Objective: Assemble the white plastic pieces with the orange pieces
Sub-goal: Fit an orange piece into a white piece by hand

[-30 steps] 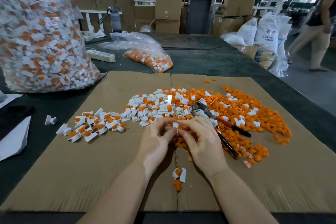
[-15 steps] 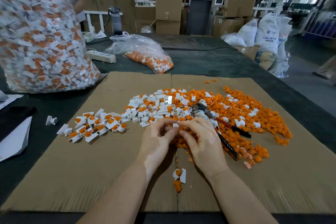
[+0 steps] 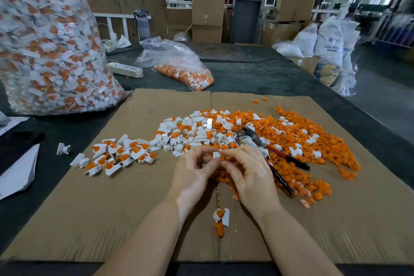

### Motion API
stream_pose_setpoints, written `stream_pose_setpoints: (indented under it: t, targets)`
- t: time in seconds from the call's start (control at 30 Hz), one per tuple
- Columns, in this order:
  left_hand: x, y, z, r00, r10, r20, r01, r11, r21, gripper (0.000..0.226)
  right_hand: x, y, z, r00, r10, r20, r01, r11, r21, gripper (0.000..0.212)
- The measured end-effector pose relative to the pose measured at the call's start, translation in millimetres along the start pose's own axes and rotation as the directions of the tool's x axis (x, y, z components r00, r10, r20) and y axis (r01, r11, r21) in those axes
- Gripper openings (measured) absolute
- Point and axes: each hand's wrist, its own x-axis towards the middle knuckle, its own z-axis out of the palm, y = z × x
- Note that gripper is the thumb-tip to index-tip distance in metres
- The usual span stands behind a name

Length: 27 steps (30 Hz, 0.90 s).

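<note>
Fingers (image 3: 220, 154) of our left hand (image 3: 192, 175) and right hand (image 3: 251, 175) pinch one white piece (image 3: 216, 154) between them; the orange pieces (image 3: 291, 141) lie just beyond

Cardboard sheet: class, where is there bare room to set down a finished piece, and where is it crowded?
Bare cardboard lies near-left, below the finished pieces, and near-right, beyond the right hand. The far middle is crowded: the loose pile and the pliers.
</note>
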Motion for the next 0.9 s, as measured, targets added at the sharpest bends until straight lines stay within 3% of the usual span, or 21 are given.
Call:
stream_pose_setpoints:
  t: [0.6, 0.77, 0.9]
  targets:
    - [0.3, 1.3, 0.3, 1.0, -0.01, -0.015, 0.01, 0.999, 0.039, 0.012, 0.5, 0.0, 0.9, 1.0, -0.018, -0.017, 0.018, 0.999, -0.032, 0.02]
    - [1.8, -0.4, 0.8, 0.998, 0.005, -0.055, -0.002, 0.998, 0.058, 0.014, 5.7, 3.7, -8.0, 0.966, 0.206, -0.157, -0.236, 0.951, -0.2, 0.03]
    - [2.2, -0.2, 0.8, 0.999, 0.022, -0.05, -0.015, 0.992, 0.121, 0.013, 17.2, 17.1, -25.0, 0.806, 0.59, -0.048, -0.531, 0.685, -0.498, 0.051]
